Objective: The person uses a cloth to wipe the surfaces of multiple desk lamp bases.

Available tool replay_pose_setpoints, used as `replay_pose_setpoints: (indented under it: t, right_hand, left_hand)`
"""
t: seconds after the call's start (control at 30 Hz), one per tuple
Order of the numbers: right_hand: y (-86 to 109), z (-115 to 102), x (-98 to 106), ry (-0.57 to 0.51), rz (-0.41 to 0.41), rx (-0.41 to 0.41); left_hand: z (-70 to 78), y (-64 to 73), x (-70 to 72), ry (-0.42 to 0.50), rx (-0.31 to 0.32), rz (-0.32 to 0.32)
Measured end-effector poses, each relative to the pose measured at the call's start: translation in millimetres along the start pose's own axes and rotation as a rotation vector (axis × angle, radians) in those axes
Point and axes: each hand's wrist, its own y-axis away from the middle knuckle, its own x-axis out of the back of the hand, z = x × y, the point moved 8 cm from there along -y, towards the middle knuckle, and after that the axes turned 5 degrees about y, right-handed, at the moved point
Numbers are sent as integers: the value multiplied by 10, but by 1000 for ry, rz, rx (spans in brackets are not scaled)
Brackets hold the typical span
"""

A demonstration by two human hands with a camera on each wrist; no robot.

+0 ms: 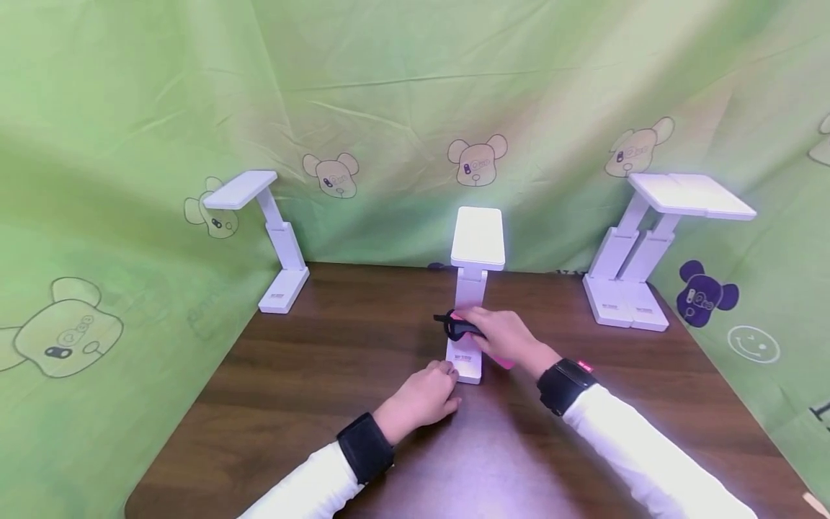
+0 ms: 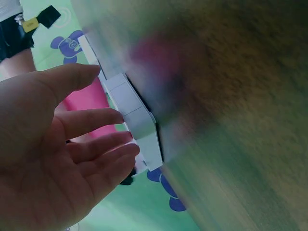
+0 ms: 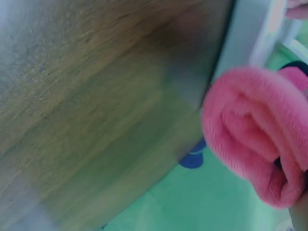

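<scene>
A white desk lamp (image 1: 478, 234) stands upright in the middle of the table, its flat head facing forward. My right hand (image 1: 509, 335) grips a rolled pink towel (image 3: 240, 91) with a black strap (image 1: 459, 328) round it, over the right side of the lamp's base (image 1: 464, 364). The roll's spiral end shows in the right wrist view; the hand covers most of it in the head view. My left hand (image 1: 424, 395) is at the base's front left corner, fingertips touching it. In the left wrist view its fingers are loosely bent beside the white base, with nothing held.
Another white lamp (image 1: 282, 245) stands at the back left of the brown table (image 1: 363, 324). Two more white lamps (image 1: 638, 252) stand side by side at the back right. A green cloth (image 1: 389, 108) printed with bear heads hangs behind and along both sides.
</scene>
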Motion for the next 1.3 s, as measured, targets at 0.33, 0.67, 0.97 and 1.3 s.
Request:
replay_pose_setpoints:
  t: [0.33, 0.67, 0.97, 1.3]
  right_hand:
    - [6, -58, -184, -34, -23, -8]
    - [134, -158, -160, -286, -149, 27]
    - [239, -142, -126, -503, -307, 30]
    - [-12, -173, 134, -385, -128, 16]
  left_hand:
    - [15, 15, -12, -2, 1, 4]
    - [13, 54, 16, -7, 4, 25]
    - [-16, 85, 7, 22, 20, 25]
    - [3, 36, 36, -38, 39, 25]
